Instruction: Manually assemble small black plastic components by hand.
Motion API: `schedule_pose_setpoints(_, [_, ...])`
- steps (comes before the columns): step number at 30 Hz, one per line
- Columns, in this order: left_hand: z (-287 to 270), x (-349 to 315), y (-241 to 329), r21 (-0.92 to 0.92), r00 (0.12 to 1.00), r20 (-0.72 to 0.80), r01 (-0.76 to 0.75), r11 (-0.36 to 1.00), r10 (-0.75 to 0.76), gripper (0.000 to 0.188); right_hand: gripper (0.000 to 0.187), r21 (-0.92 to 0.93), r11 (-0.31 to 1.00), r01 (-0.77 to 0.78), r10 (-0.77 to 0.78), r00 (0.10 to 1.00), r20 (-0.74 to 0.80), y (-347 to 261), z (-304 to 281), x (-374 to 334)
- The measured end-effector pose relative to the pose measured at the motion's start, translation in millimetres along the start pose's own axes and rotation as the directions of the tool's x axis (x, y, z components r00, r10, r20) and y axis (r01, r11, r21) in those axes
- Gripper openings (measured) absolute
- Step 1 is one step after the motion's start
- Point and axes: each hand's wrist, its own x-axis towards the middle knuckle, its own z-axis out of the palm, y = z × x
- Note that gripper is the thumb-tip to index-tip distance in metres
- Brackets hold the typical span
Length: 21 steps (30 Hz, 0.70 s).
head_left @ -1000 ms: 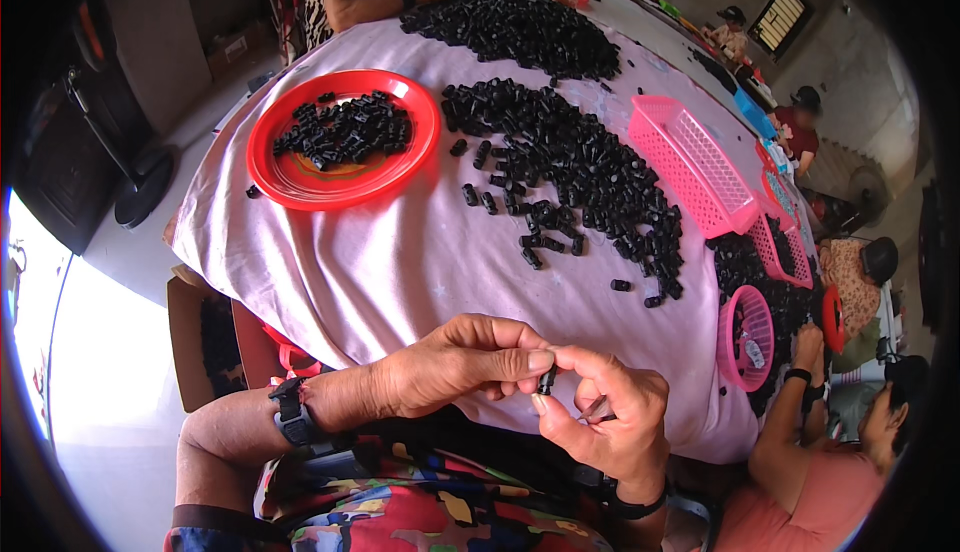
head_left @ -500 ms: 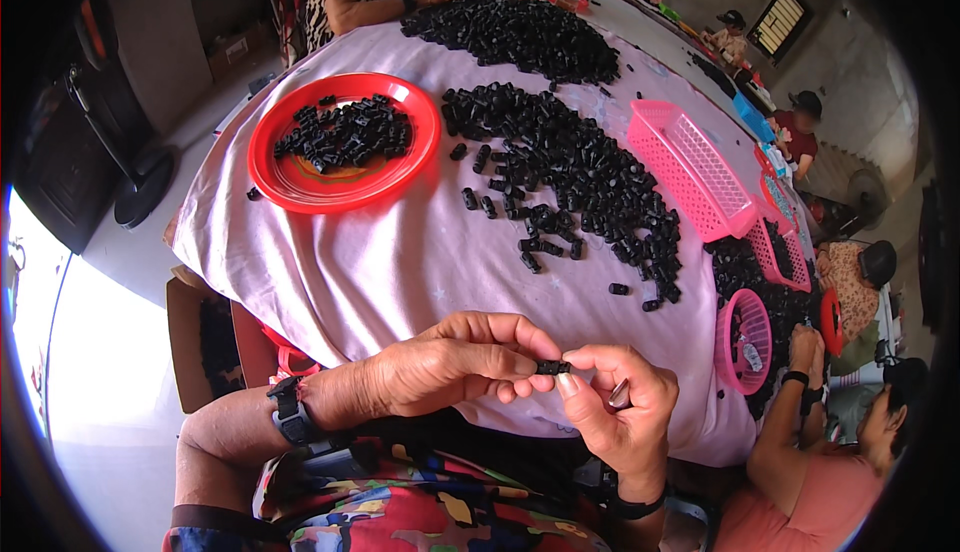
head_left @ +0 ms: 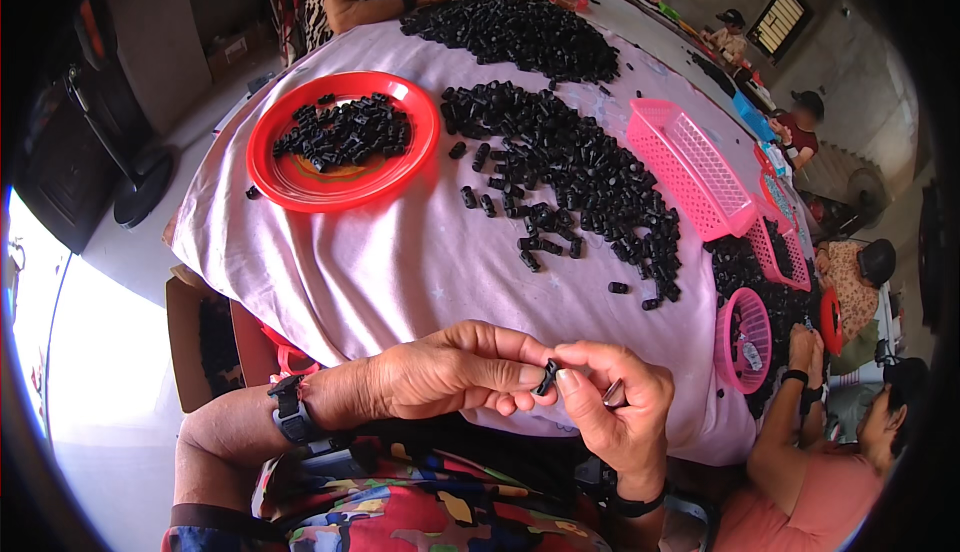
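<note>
Head view. The left hand (head_left: pixel 435 374) pinches a small black part (head_left: pixel 546 378) between thumb and fingers, in front of the body at the near side of the cloth-covered counter (head_left: pixel 400 272). The right hand (head_left: pixel 622 407) brings thumb and forefinger up to the part; a small metal implement (head_left: pixel 615 393) is gripped in its curled fingers. The two-handed hold appears to steady so small an item, while tucking the implement away likely leaves the right fingertips free. A loose pile of black parts (head_left: pixel 570 157) lies ahead, presumably for easy reach. The red plate (head_left: pixel 263 142) at left bears a separate heap (head_left: pixel 345 132), seemingly kept apart from the pile. The held part is short, narrow and tilted, with a slight shine; finer detail cannot be confirmed.
</note>
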Motion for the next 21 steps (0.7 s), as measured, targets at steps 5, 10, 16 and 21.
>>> schedule_pose_setpoints(5, [-1, -2, -1, 0.002, 0.999, -0.028, -0.029, 1.000, 0.029, 0.028, 0.030, -0.302, 0.953, 0.026, -0.031, 0.999, -0.010, -8, -1, 1])
schedule_pose_setpoints(10, [-2, 2, -6, -0.021, 0.998, -0.013, -0.055, 0.998, 0.055, 0.026, 0.045, -0.469, 0.866, 0.172, -0.184, 0.983, 0.021, 3, 5, 1])
schedule_pose_setpoints(16, [3, -1, -4, 0.023, 0.998, -0.045, -0.053, 0.998, 0.054, 0.027, 0.049, -0.556, 0.813, 0.171, -0.196, 0.980, 0.014, 3, 6, 1])
schedule_pose_setpoints(21, [-1, 3, -7, 0.062, 0.997, -0.043, -0.067, 0.996, 0.069, 0.029, 0.054, -0.636, 0.750, 0.182, -0.221, 0.975, 0.018, 8, 6, 0])
